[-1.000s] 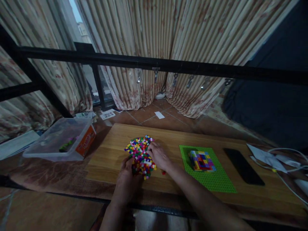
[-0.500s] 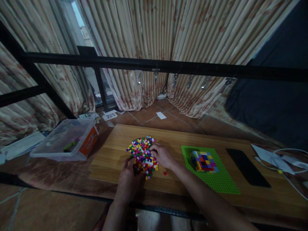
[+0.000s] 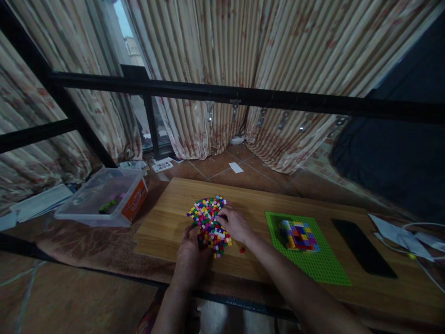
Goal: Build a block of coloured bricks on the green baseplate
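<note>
A heap of small toy bricks (image 3: 208,209) in many colours lies on a wooden board. At its near left edge is my left hand (image 3: 189,249), fingers loosely curved and apart against the bricks; no held brick shows. My right hand (image 3: 235,226) reaches into the heap from the right. Its fingertips are pinched together among the bricks, and what is between them is too small to make out. A lone red brick (image 3: 242,250) lies near my right wrist. On a green baseplate (image 3: 327,260) to the right stands a multicoloured block structure (image 3: 301,236) with a dark hollow in its middle.
Left of the wooden board (image 3: 158,222) stands a clear plastic box (image 3: 93,218) with an orange label and green pieces inside. A black flat slab (image 3: 365,248), papers and a white cable (image 3: 422,266) lie at the right. A black metal bar (image 3: 194,89) crosses before the curtains.
The whole view has shifted slightly, so things sit a little farther right. Both hands stay at the brick heap with only small finger movement.
</note>
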Available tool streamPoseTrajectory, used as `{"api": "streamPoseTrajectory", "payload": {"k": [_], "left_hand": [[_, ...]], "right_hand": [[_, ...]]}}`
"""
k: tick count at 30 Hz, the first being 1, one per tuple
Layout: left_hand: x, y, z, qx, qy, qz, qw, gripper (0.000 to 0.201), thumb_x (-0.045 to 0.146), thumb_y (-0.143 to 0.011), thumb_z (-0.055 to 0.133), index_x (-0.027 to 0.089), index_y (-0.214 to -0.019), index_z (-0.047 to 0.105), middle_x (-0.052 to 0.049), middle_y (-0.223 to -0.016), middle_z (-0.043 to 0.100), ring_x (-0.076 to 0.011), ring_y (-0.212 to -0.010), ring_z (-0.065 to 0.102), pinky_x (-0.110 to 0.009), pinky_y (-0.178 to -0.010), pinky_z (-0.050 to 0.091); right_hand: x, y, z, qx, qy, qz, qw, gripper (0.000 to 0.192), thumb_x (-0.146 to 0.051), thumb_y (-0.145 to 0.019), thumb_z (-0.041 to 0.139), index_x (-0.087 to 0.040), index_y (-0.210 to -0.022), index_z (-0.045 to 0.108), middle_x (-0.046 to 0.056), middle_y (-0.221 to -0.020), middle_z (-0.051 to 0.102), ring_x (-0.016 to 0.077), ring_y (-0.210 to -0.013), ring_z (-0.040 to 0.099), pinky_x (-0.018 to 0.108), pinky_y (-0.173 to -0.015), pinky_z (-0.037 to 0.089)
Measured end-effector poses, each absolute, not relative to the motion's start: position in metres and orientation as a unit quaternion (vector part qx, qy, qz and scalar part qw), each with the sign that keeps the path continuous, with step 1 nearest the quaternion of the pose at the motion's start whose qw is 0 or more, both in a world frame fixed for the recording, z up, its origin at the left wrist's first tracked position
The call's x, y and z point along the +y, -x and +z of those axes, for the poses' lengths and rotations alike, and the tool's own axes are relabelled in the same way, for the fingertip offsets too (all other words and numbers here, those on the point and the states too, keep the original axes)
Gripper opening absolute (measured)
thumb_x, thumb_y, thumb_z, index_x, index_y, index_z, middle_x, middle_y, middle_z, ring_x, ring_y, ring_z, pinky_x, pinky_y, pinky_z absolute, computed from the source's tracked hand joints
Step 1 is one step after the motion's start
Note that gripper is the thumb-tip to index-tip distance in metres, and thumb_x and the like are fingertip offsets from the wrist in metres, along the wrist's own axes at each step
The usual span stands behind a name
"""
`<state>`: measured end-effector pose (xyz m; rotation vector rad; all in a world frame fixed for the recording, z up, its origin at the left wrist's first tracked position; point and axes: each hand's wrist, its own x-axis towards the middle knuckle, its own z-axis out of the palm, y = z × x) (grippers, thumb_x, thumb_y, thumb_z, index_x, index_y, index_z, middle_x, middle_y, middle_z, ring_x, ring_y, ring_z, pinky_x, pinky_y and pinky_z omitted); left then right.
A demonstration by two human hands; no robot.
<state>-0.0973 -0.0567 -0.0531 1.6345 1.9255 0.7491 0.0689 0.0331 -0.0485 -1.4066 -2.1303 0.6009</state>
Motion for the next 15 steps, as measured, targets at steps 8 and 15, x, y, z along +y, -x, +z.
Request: {"api": "streamPoseTrajectory", "payload": {"k": [8, 15], "left_hand": [[-0.056, 0.099, -0.05, 0.7, -0.601, 0.281, 0.265, 0.064, 0.017, -0.067, 0.072, 0.014, -0.127, 0.051, -0.014, -0.138, 0.046, -0.0222, -0.11, 0.06, -0.031, -0.092, 0.05], [-0.063, 0.104, -0.038, 0.678, -0.587, 0.288, 0.335, 0.071, 0.024, -0.065, 0.074, 0.017, -0.13, 0.047, -0.012, -0.138, 0.047, -0.0186, -0.096, 0.064, -0.029, -0.085, 0.053]], "right_hand": [[0.02, -0.076, -0.041, -0.745, 0.531, 0.248, 0.319, 0.017, -0.026, -0.091, 0.049, -0.02, -0.082, 0.063, 0.004, -0.082, 0.065, 0.0173, -0.079, 0.059, 0.03, -0.077, 0.043], [-0.013, -0.127, -0.022, -0.624, 0.523, 0.379, 0.44, 0.027, -0.045, -0.082, 0.058, -0.019, -0.082, 0.063, 0.001, -0.074, 0.067, 0.0149, -0.067, 0.064, 0.027, -0.065, 0.05]]}}
